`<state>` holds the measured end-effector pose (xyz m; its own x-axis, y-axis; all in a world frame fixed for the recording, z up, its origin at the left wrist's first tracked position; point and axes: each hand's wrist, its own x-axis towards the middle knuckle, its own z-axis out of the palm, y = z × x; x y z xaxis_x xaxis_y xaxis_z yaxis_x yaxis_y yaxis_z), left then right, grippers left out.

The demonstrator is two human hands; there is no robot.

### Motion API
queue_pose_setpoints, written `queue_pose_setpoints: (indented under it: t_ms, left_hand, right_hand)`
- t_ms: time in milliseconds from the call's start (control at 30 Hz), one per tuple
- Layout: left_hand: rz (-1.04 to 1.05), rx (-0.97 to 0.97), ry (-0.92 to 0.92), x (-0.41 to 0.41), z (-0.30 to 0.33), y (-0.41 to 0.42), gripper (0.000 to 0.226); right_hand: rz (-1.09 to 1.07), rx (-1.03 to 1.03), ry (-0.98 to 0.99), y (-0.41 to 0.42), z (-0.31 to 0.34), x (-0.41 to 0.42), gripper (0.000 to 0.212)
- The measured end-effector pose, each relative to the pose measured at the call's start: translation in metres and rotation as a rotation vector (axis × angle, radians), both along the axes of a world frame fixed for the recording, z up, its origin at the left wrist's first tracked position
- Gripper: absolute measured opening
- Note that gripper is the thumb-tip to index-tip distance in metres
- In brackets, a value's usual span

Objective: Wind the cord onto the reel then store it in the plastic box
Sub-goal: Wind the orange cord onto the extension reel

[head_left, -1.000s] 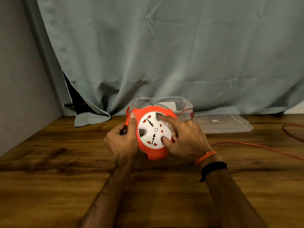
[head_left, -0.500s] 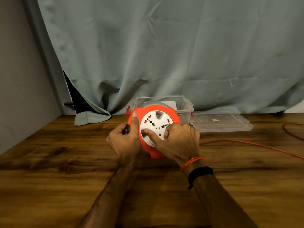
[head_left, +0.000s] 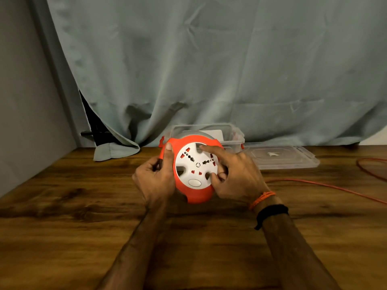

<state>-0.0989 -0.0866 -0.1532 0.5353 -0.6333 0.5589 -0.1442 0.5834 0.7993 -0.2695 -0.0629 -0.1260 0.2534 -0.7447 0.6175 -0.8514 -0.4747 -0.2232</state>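
The orange cord reel (head_left: 193,170) is standing upright on the wooden desk (head_left: 62,227), its white socket face toward the camera. The left hand (head_left: 155,178) is gripping the reel's left rim, thumb lying over the front edge. The right hand (head_left: 236,176) is curling onto the white disc, index finger and thumb hooking into its recesses. The orange cord (head_left: 326,186) is trailing away rightward across the desk. Just behind the reel, the clear plastic box (head_left: 234,132) is sitting open, its lid (head_left: 293,158) lying beside it.
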Motion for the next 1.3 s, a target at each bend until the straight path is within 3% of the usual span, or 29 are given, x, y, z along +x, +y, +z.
queue_pose_setpoints:
  t_ms: [233,433,633,800,1000,1133,1300]
  left_hand:
    - [-0.028,-0.016,-0.047,0.001,-0.007,-0.004,0.030]
    - [0.037,-0.044,-0.124,0.001,-0.009,-0.006,0.033]
    - [0.028,-0.010,-0.050,-0.001,-0.005,-0.001,0.022]
    - [0.031,0.002,0.000,0.002,-0.001,0.000,0.024]
    - [0.017,-0.001,-0.047,0.002,0.001,0.002,0.025]
    - [0.034,-0.075,-0.063,0.002,-0.001,-0.001,0.024]
    - [0.027,-0.061,-0.108,0.006,-0.006,-0.006,0.028]
  right_hand:
    - [-0.065,-0.043,0.084,-0.005,-0.005,0.001,0.065]
    - [-0.305,-0.094,0.068,-0.004,-0.014,0.013,0.070]
    - [-0.375,-0.105,-0.145,0.000,-0.015,0.039,0.079]
    - [-0.230,-0.128,-0.153,-0.002,-0.010,0.030,0.066]
    - [-0.027,-0.124,-0.167,0.000,0.001,0.007,0.026]
    - [0.004,-0.028,-0.049,0.004,0.004,0.001,0.059]
    - [-0.065,0.016,0.071,0.001,-0.001,0.003,0.064]
